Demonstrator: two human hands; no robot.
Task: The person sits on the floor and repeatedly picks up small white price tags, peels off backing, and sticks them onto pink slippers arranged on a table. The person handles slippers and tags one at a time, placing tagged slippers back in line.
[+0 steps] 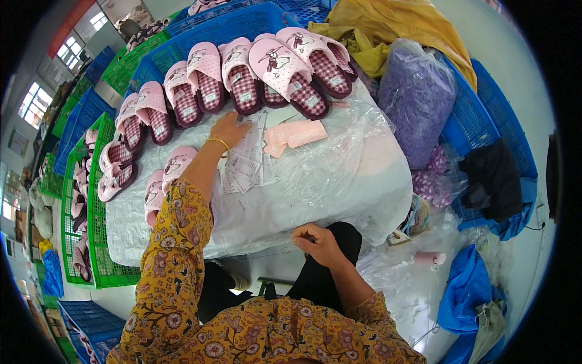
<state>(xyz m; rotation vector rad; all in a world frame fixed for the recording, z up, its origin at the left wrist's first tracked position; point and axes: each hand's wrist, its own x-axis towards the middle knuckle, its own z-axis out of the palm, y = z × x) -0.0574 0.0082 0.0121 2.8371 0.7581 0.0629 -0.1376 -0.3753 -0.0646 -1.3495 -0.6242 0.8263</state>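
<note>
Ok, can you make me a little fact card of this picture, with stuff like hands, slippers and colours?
Left hand: reaching in beside white slips; hold unclear
Right hand: by the right knee, hold unclear
Slippers: pink with checked insoles, curving round the far and left edges; more beside the left forearm
Pink cards: right of the slips
Work surface: covered in clear plastic
Left side: green crate
Right side: purple bundle in clear plastic
</note>
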